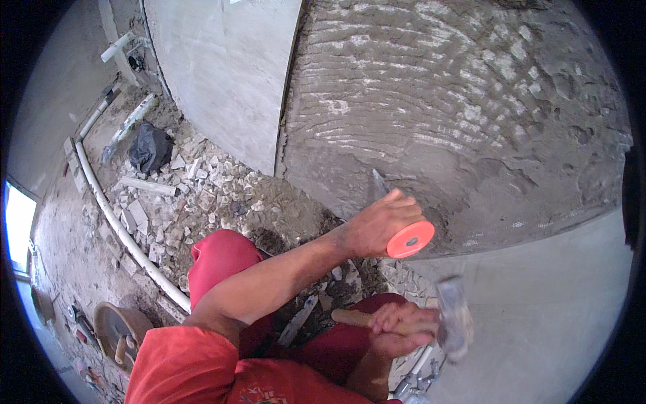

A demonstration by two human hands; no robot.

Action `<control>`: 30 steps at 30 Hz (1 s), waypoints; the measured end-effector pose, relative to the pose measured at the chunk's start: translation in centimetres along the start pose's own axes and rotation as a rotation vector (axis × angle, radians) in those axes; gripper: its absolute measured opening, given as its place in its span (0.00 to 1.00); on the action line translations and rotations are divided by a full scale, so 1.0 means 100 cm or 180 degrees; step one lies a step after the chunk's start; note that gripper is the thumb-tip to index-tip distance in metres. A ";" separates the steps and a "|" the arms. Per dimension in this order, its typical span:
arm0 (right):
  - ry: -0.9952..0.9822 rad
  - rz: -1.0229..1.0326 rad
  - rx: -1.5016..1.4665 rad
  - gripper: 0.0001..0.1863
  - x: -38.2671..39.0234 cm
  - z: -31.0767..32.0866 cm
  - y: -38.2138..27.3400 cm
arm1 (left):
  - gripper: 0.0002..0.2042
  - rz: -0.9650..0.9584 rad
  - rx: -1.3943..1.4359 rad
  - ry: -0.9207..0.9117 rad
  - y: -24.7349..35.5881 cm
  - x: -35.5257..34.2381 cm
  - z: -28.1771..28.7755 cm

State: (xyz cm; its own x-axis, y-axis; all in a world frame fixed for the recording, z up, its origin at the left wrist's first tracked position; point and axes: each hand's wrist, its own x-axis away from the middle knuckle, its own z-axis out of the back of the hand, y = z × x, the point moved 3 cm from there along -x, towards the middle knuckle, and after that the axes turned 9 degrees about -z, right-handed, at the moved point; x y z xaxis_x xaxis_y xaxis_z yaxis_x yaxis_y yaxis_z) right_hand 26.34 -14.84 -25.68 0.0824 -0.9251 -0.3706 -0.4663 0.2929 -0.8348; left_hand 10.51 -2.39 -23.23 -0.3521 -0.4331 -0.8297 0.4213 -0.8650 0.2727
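My left hand (377,222) grips a chisel with an orange round guard (412,236); its metal blade (378,180) points at the mortar-coated wall (444,94) marked with wavy ridges and pale streaks. Below it, at the lower right, my right hand (397,330) is closed on the wooden handle of a hammer (350,317). The metal head (449,313) is blurred and held in front of a smooth pale panel (552,289). The chisel's tip is near or against the mortar; contact is hard to judge.
A large grey tile (219,67) borders the mortar. Broken rubble (202,195), a black bag (149,147) and a long white pipe (111,222) lie to the left. A bucket with tools (111,320) stands lower left; my bent red-clad knees (219,252) are below.
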 end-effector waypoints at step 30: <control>0.0409 -0.0258 0.1989 0.20 -0.012 0.010 0.028 | 0.08 -0.0162 -0.0172 0.0179 -0.010 -0.016 0.000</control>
State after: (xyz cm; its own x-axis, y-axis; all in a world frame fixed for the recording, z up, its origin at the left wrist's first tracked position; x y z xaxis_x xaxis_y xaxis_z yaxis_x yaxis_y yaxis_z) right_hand 25.85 -12.71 -27.99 -0.0284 -0.9605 -0.2769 0.1413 0.2704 -0.9523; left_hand 10.60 -0.80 -22.17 -0.3274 -0.3728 -0.8682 0.4491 -0.8698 0.2042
